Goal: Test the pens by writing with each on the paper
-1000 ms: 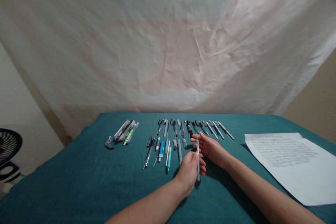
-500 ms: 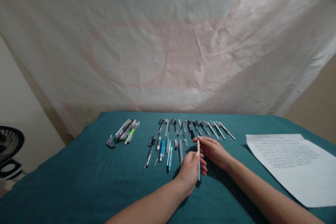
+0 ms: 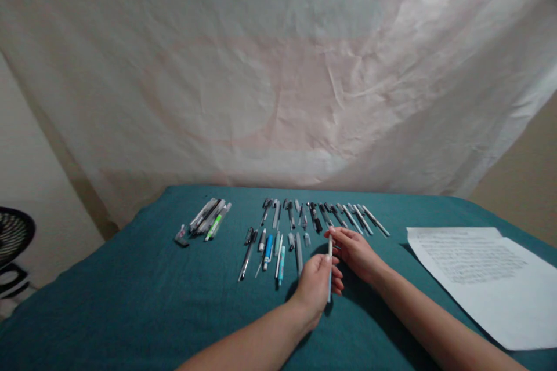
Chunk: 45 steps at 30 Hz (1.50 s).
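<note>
My left hand [image 3: 315, 284] is closed round the lower part of a slim pale-blue pen [image 3: 329, 287], which stands nearly upright above the teal tablecloth [image 3: 130, 301]. My right hand [image 3: 354, 249] pinches the white top end of the same pen between its fingertips. Just left of my hands lies a short row of pens and parts [image 3: 272, 252]. Behind them, a long row of pens [image 3: 322, 214] runs across the far side of the table.
A separate bundle of pens [image 3: 206, 219] lies at the far left of the cloth. A sheet of written paper [image 3: 483, 278] covers the right side. A white cloth backdrop [image 3: 278, 69] hangs behind the table. A black fan [image 3: 13, 237] stands at the left edge.
Both hands keep hold of the pen; the right hand's fingers have closed in on its top end. The view has shifted slightly.
</note>
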Each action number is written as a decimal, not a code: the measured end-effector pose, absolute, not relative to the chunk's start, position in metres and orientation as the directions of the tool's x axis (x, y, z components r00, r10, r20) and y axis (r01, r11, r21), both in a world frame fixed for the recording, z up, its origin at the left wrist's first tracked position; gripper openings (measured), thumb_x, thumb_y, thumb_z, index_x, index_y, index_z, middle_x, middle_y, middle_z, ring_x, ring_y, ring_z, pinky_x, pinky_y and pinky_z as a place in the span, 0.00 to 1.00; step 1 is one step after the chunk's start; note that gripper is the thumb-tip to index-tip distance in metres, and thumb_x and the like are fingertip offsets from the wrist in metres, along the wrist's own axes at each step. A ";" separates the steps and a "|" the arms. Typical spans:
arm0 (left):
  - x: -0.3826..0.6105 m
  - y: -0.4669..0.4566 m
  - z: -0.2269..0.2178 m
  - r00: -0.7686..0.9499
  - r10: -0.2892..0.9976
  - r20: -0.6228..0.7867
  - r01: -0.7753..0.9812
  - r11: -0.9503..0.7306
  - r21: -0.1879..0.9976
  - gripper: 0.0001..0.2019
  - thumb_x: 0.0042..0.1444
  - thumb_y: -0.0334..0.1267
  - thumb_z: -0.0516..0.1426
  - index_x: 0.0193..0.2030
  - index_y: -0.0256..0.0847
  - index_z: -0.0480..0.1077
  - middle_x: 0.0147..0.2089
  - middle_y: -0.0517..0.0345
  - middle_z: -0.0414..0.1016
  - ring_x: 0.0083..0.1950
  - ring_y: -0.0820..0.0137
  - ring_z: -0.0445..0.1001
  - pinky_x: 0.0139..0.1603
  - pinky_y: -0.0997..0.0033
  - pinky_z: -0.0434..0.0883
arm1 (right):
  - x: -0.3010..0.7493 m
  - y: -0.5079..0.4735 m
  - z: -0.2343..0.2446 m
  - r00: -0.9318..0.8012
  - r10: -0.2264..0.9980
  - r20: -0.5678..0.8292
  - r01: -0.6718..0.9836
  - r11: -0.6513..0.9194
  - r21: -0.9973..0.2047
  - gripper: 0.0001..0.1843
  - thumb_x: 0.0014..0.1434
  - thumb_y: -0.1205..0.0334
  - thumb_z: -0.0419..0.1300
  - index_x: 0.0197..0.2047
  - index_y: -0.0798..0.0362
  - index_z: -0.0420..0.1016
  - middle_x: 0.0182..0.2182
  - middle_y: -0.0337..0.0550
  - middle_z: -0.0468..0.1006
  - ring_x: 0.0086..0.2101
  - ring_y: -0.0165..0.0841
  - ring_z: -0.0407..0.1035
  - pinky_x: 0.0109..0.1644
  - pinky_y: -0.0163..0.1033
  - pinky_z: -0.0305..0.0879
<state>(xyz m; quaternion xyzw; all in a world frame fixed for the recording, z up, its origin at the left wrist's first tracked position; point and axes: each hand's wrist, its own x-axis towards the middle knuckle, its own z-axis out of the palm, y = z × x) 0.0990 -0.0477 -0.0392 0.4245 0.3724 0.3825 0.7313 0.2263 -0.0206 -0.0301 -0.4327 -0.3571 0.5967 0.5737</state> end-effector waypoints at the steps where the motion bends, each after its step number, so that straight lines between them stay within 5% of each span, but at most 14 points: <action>1: 0.099 -0.048 -0.039 0.433 0.873 -0.224 -0.242 0.352 0.904 0.20 0.51 0.52 0.51 0.38 0.35 0.63 0.25 0.61 0.64 0.21 0.77 0.63 0.23 0.76 0.58 | 0.228 -0.019 -0.029 0.052 0.993 -0.103 -0.386 -0.075 -0.920 0.14 0.46 0.53 0.64 0.29 0.56 0.73 0.22 0.37 0.69 0.20 0.24 0.61 0.24 0.31 0.58; 6: 0.098 -0.049 -0.037 0.435 0.876 -0.207 -0.256 0.341 0.905 0.20 0.50 0.53 0.52 0.38 0.36 0.63 0.25 0.62 0.64 0.21 0.78 0.62 0.23 0.77 0.57 | 0.240 -0.012 -0.027 0.192 0.981 -0.040 -0.313 0.023 -0.949 0.15 0.45 0.54 0.64 0.35 0.54 0.75 0.33 0.42 0.75 0.26 0.28 0.65 0.29 0.34 0.61; 11: 0.097 -0.054 -0.037 0.385 0.914 -0.131 -0.317 0.264 0.911 0.20 0.51 0.54 0.51 0.37 0.37 0.62 0.25 0.63 0.63 0.21 0.78 0.62 0.22 0.77 0.57 | 0.235 -0.013 -0.030 0.075 0.977 0.198 0.292 0.168 -0.941 0.06 0.45 0.60 0.62 0.26 0.52 0.78 0.24 0.42 0.74 0.26 0.33 0.65 0.31 0.36 0.59; 15: 0.095 -0.055 -0.036 0.344 0.936 -0.069 -0.378 0.205 0.903 0.20 0.53 0.54 0.50 0.38 0.37 0.61 0.24 0.63 0.62 0.20 0.78 0.61 0.21 0.77 0.58 | 0.215 -0.017 -0.036 -0.037 0.959 0.282 0.479 0.265 -0.837 0.09 0.46 0.66 0.57 0.32 0.51 0.77 0.26 0.41 0.74 0.29 0.34 0.67 0.35 0.36 0.59; 37: 0.094 -0.059 -0.034 0.307 0.950 -0.051 -0.386 0.173 0.906 0.17 0.56 0.51 0.49 0.37 0.36 0.61 0.23 0.64 0.61 0.19 0.79 0.60 0.18 0.80 0.57 | 0.201 -0.015 -0.046 -0.173 0.924 0.341 0.699 0.359 -0.618 0.08 0.54 0.61 0.52 0.34 0.54 0.68 0.30 0.40 0.72 0.31 0.31 0.66 0.35 0.35 0.60; 42: 0.094 -0.058 -0.034 0.296 0.954 -0.043 -0.388 0.161 0.907 0.16 0.58 0.49 0.47 0.38 0.36 0.61 0.23 0.64 0.62 0.20 0.79 0.61 0.19 0.79 0.58 | 0.203 -0.014 -0.037 -0.048 0.947 0.316 0.634 0.273 -0.723 0.12 0.56 0.56 0.52 0.28 0.55 0.69 0.22 0.37 0.69 0.24 0.28 0.62 0.29 0.32 0.57; 45: 0.094 -0.058 -0.035 0.283 0.957 -0.066 -0.387 0.176 0.905 0.15 0.58 0.48 0.47 0.38 0.36 0.61 0.23 0.64 0.61 0.20 0.79 0.60 0.19 0.80 0.57 | 0.211 -0.013 -0.027 0.070 0.977 0.202 0.408 0.157 -0.899 0.18 0.56 0.51 0.52 0.28 0.57 0.71 0.21 0.38 0.69 0.22 0.27 0.60 0.25 0.32 0.55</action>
